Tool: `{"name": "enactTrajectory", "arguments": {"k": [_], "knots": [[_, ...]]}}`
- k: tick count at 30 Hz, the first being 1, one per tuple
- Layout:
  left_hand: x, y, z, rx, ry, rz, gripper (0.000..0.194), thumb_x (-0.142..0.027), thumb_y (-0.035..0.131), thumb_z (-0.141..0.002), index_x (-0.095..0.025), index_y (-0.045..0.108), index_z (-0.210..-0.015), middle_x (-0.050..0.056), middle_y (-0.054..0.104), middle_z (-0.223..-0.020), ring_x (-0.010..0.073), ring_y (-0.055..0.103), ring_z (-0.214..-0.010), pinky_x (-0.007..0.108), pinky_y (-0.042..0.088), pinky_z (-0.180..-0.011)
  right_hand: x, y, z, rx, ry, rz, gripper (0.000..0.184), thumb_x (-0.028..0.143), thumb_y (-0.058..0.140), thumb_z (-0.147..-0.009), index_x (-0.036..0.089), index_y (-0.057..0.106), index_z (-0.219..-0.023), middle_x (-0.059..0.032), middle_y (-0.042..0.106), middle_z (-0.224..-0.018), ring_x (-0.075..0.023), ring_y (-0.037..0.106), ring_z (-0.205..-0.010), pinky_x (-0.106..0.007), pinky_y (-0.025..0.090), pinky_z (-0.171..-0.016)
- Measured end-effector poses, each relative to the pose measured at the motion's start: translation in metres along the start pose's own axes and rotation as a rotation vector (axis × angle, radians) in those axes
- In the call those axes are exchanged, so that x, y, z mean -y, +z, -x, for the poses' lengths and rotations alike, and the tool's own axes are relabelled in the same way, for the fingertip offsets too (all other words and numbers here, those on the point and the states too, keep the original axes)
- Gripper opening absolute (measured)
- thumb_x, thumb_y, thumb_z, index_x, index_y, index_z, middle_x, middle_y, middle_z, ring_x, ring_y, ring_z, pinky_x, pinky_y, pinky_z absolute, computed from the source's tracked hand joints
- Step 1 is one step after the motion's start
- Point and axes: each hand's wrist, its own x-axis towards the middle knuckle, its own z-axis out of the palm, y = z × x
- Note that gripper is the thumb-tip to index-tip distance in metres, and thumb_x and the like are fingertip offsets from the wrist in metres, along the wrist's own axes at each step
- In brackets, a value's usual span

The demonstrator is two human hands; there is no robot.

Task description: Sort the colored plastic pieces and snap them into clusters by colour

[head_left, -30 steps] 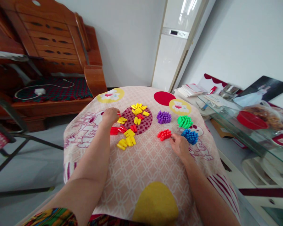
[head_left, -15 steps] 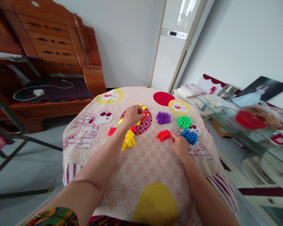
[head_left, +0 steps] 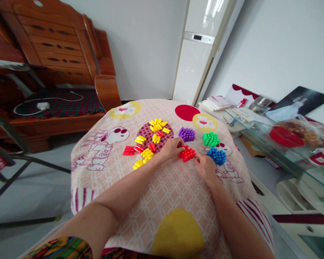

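Small plastic pegs stand upright in tight colour groups on the cloth-covered table. My left hand is closed at the left side of the red peg cluster, its fingertips pinched on red pegs and partly hidden. Against the cluster's right edge, my right hand has its thumb and finger closed on the pegs there. Just behind are purple pegs; green pegs and blue pegs stand to the right. Loose yellow pegs and red pegs lie on their sides at left.
A glass shelf with a red bowl and bagged food is beyond the table's right edge. At left stand a wooden bench and a metal-legged chair. A tall white cabinet unit rises behind.
My left hand has moved right and nearer, from the loose yellow and red pegs to the standing red cluster. The loose pegs now show uncovered. My right hand has stayed put.
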Motion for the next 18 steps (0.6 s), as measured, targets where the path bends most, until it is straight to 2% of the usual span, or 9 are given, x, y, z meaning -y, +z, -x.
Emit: {"name": "enactTrajectory", "arguments": {"k": [5,9,11,13,16,18], "knots": [[-0.002,-0.002,0.0,0.019,-0.002,0.002,0.008,-0.02,0.059,-0.082,-0.015,0.065,-0.085,0.001,0.069,-0.075,0.013,0.063,-0.069,0.022,0.047,-0.064,-0.001,0.001,0.0,-0.005,-0.002,0.001,0.024,0.025,0.051,-0.089,0.019,0.074,-0.091,-0.0076,0.073,-0.079,-0.017,0.061,-0.069,-0.027,0.028,-0.059],[-0.003,-0.022,-0.002,0.011,-0.017,-0.098,0.009,-0.022,0.06,-0.081,-0.016,0.065,-0.085,0.002,0.07,-0.078,0.0138,0.064,-0.071,0.023,0.048,-0.066,0.001,-0.001,0.0,0.005,0.008,-0.003,0.024,0.024,0.051,-0.089,0.018,0.073,-0.089,-0.0085,0.073,-0.08,-0.0175,0.062,-0.07,-0.028,0.028,-0.059],[0.0,-0.043,-0.004,0.013,-0.034,-0.202,0.01,-0.023,0.06,-0.081,-0.016,0.066,-0.085,0.003,0.071,-0.08,0.0147,0.064,-0.072,0.024,0.047,-0.067,0.001,-0.002,0.0,0.011,0.015,-0.008,0.024,0.024,0.051,-0.089,0.018,0.073,-0.089,-0.0089,0.074,-0.081,-0.0177,0.062,-0.071,-0.028,0.028,-0.059],[0.005,-0.072,-0.003,0.025,-0.07,-0.337,0.011,-0.022,0.06,-0.08,-0.016,0.068,-0.085,0.004,0.071,-0.08,0.0163,0.064,-0.073,0.026,0.047,-0.07,0.001,-0.001,0.0,0.016,0.017,-0.012,0.024,0.025,0.051,-0.089,0.018,0.074,-0.09,-0.0087,0.074,-0.081,-0.0178,0.063,-0.071,-0.027,0.029,-0.06],[0.02,-0.123,0.006,0.048,-0.228,-0.482,0.011,-0.024,0.063,-0.077,-0.016,0.069,-0.082,0.005,0.07,-0.076,0.0186,0.063,-0.071,0.03,0.046,-0.07,0.0,-0.001,0.0,0.017,0.015,-0.013,0.023,0.025,0.052,-0.089,0.019,0.074,-0.094,-0.0083,0.074,-0.083,-0.018,0.063,-0.073,-0.027,0.03,-0.061],[0.035,-0.151,0.018,0.052,-0.275,-0.514,0.011,-0.021,0.069,-0.071,-0.016,0.069,-0.08,0.006,0.069,-0.074,0.0197,0.062,-0.07,0.032,0.046,-0.071,0.0,-0.001,0.0,0.021,0.016,-0.007,0.024,0.025,0.052,-0.09,0.019,0.074,-0.095,-0.0084,0.074,-0.083,-0.018,0.063,-0.073,-0.027,0.03,-0.061]]}}
